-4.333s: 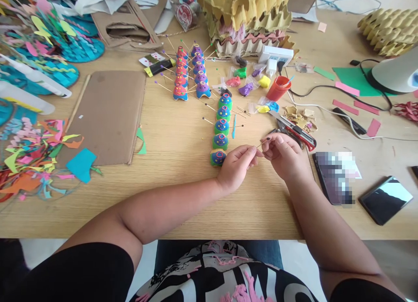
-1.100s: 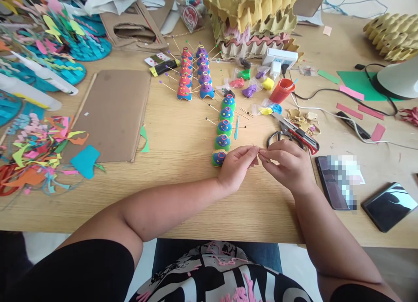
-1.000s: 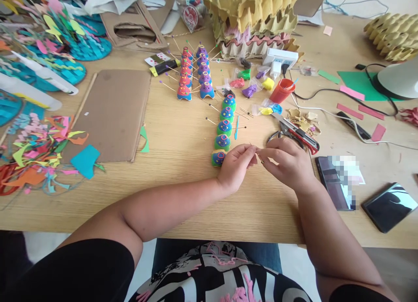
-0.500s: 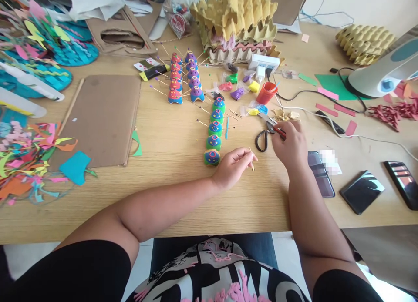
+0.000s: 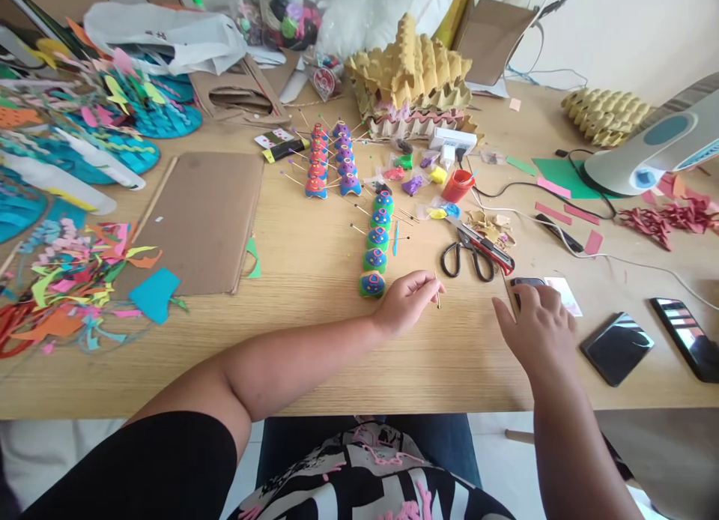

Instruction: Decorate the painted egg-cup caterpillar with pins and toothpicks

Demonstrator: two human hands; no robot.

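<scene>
My left hand (image 5: 409, 301) pinches a thin wooden stick (image 5: 438, 301) with a dark tip pointing down. Just beyond that hand runs a green and blue egg-carton caterpillar (image 5: 377, 237), with similar sticks lying on both sides of it. Over a phone (image 5: 517, 282) hovers my right hand (image 5: 539, 333), its fingers apart and nothing visible in them; it partly covers the phone, and I cannot tell if it touches. Black-handled scissors (image 5: 466, 249) and a red utility knife (image 5: 499, 255) lie together to its upper left. Farther back stand a red caterpillar (image 5: 316, 166) and a purple one (image 5: 347, 164).
Egg cartons (image 5: 410, 78) are stacked at the back. Clay packets (image 5: 413, 184) and a red cup (image 5: 457, 184) stand mid-table. A cardboard sheet (image 5: 202, 220) and paper scraps (image 5: 84, 280) lie left. A white cable (image 5: 618, 258) crosses the right, near a dark phone (image 5: 618, 348).
My right hand has left the scissors and utility knife, moving right and nearer to me over the phone. My left hand still holds the stick. The view has shifted slightly.
</scene>
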